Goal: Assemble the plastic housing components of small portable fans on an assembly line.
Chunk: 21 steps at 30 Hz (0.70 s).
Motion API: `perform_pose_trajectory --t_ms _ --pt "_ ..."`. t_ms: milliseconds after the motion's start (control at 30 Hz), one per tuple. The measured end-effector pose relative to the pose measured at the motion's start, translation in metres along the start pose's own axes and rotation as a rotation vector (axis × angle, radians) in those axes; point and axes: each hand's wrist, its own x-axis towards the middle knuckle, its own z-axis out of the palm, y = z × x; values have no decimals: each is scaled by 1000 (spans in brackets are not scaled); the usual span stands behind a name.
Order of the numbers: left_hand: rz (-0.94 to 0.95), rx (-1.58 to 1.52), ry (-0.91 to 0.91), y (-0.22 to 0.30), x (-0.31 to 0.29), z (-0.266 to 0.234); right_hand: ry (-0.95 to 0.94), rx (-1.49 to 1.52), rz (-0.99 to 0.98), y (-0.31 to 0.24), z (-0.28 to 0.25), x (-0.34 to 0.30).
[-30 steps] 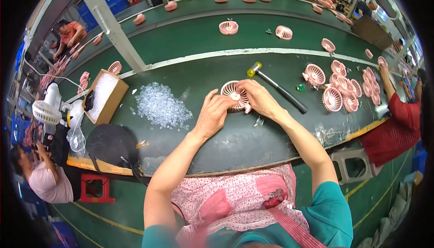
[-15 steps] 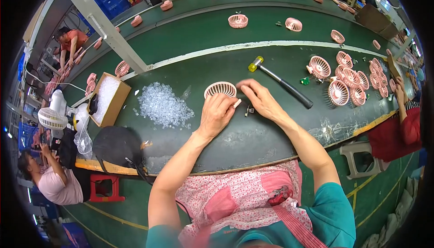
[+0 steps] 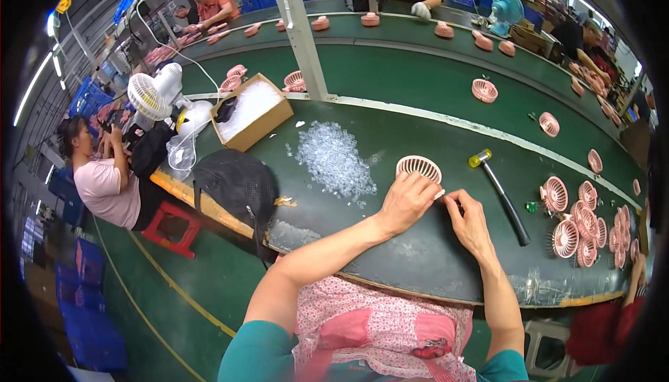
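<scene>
My left hand (image 3: 410, 204) is closed around the near side of a pink, round fan housing with slats (image 3: 420, 166), resting on the dark table. A short pale stub of the housing sticks out by the left fingertips. My right hand (image 3: 471, 225) is just to the right, its thumb and forefinger pinched close to that stub; whatever lies between them is too small to make out. To the left lies a heap of small clear plastic pieces (image 3: 333, 159). On the right is a hammer (image 3: 506, 204) with a yellow head and black grip.
Several pink fan housings (image 3: 565, 238) cluster at the right, beside a small green part (image 3: 532, 206). At the left are a black cap (image 3: 235, 185), a cardboard box (image 3: 272, 120) and a white fan (image 3: 150, 96). Beyond a metal post (image 3: 298, 33), a green conveyor (image 3: 411, 79) carries more housings. Other people sit nearby.
The view has swung left, shifting the scene rightward. My right hand has come down from beside the housing to its stub, fingers pinching. The small part lying between my hands no longer shows.
</scene>
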Motion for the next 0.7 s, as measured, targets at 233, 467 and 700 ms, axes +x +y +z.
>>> perform_pose_trajectory --t_ms 233,467,700 --pt "-39 -25 2 -3 -3 1 -9 71 49 1 7 3" --pt "-23 -225 53 -3 5 4 -65 350 301 20 -11 12" --pt "-158 -200 -17 -6 4 -4 -189 292 221 0 4 8"
